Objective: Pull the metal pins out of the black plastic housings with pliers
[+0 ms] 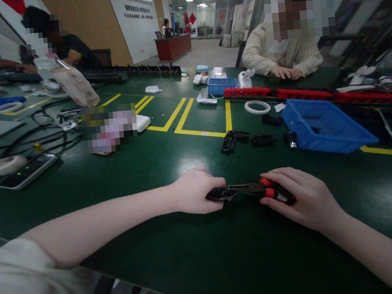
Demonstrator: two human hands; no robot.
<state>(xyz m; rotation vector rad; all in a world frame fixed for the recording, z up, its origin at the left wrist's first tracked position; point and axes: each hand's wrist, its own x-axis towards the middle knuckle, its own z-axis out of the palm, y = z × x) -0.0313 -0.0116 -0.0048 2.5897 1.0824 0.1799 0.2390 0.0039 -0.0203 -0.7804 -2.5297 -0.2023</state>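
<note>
My left hand [200, 191] is closed around a small black plastic part [220, 194], which sticks out to the right of my fingers. In my right hand [306, 197] are pliers [266, 188] with red and black handles, their jaws pointing left. The tips of the jaws meet the right end of the black part; whether they grip it I cannot tell. Both hands are just above the green table [177, 244]. Beyond them lie several loose black parts [230, 141] similar in look to the held one.
A blue bin [328, 126] stands at right, with a small black-and-silver piece [290, 140] beside it. Farther back are a tape roll [257, 107], a red strip [301, 94] and a smaller blue basket [222, 86]. Left are a phone [112, 131], cables and a bottle [73, 82]. People sit opposite.
</note>
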